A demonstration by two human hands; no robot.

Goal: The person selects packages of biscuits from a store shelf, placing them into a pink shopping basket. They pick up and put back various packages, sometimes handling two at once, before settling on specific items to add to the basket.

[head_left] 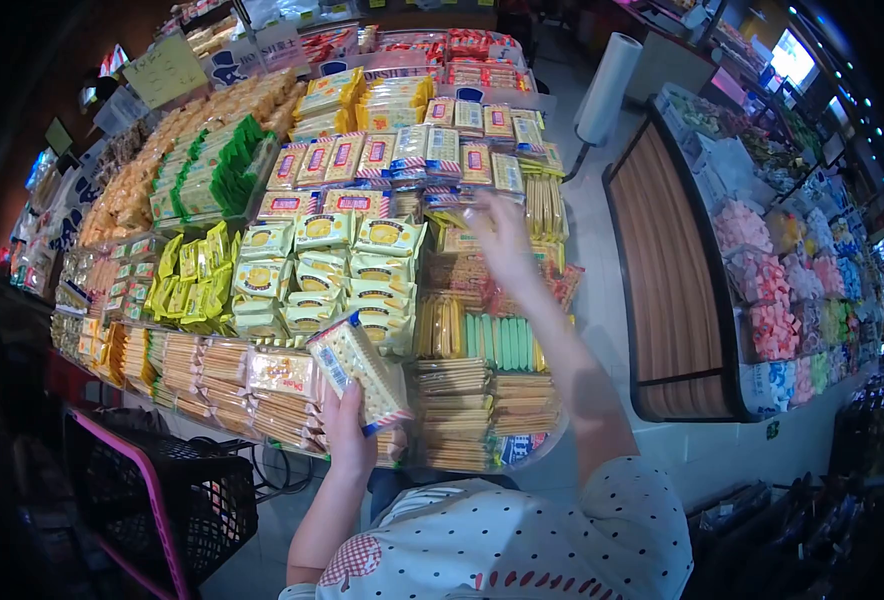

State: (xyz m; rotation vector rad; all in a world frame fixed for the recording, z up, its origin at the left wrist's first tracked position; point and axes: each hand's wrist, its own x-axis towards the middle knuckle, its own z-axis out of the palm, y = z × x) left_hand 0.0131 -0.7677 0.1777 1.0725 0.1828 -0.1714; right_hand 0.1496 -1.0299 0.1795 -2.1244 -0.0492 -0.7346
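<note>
My left hand (350, 432) is closed around the lower end of a pack of crackers (355, 368). The pack has a clear front and a red, white and blue striped edge, and it is tilted above the front of the display. Farther out, my right hand (500, 232) reaches over the display, beside stacked cracker packs (477, 165) with similar striped edges. Its fingers are smeared, so whether they grip a pack does not show. Pale green packs with yellow labels (324, 232) lie between the two hands.
Bundled biscuit sticks (452, 410) fill the front bins, with green sticks (495, 342) behind them. Bags with green edging (207, 170) stand at left. A black shopping basket (197, 500) with a pink rim is below left. Across the aisle is a wood-panelled candy stand (667, 270). A plastic roll (607, 90) stands upright nearby.
</note>
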